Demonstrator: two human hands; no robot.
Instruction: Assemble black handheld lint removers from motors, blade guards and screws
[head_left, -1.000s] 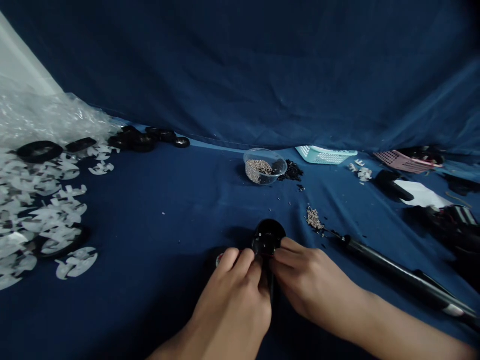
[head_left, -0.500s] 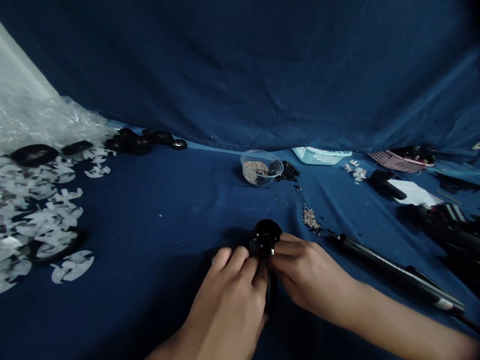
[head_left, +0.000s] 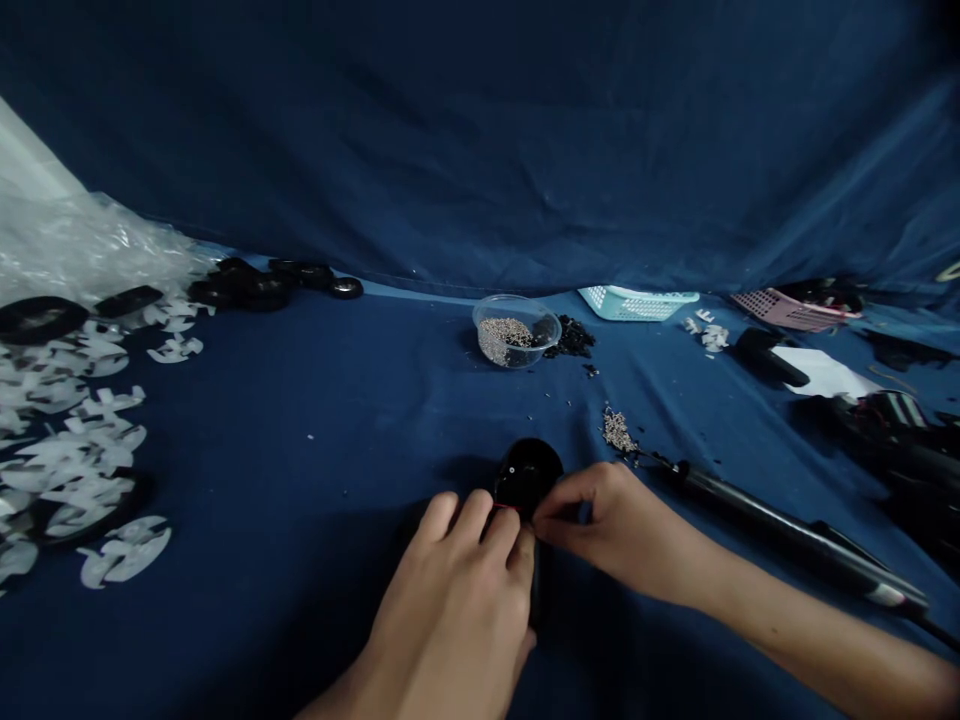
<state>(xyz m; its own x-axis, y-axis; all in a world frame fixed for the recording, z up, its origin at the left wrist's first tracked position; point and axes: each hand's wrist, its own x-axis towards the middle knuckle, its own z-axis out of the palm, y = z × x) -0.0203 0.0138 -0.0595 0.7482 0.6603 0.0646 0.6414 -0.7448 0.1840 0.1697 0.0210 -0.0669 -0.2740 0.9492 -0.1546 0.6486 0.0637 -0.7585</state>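
Note:
A glossy black plastic housing (head_left: pixel 528 472) with a rounded, hollow end lies in front of me, its narrower part running toward me under my hands. My left hand (head_left: pixel 457 590) is closed over that narrower part, fingers curled across it. A thin red line, possibly a wire, shows beside the left fingertips. Thumb and index finger of my right hand (head_left: pixel 611 520) are pinched together at the housing's right edge; whatever is between them is too small to make out. To the right lies a black electric screwdriver (head_left: pixel 780 530), its bit beside a small heap of screws (head_left: pixel 618 430).
A clear bowl of screws (head_left: pixel 516 332) stands farther back beside a pile of small black parts (head_left: pixel 573 337). White plastic pieces (head_left: pixel 82 450) and black rings cover the left. Behind are a turquoise basket (head_left: pixel 637 305) and a pink basket (head_left: pixel 791 311); black housings lie at right.
My right hand's fingers have drawn down from the rounded end into a pinch near the left fingertips. The red line now shows. My left hand stays on the housing; the view has shifted slightly.

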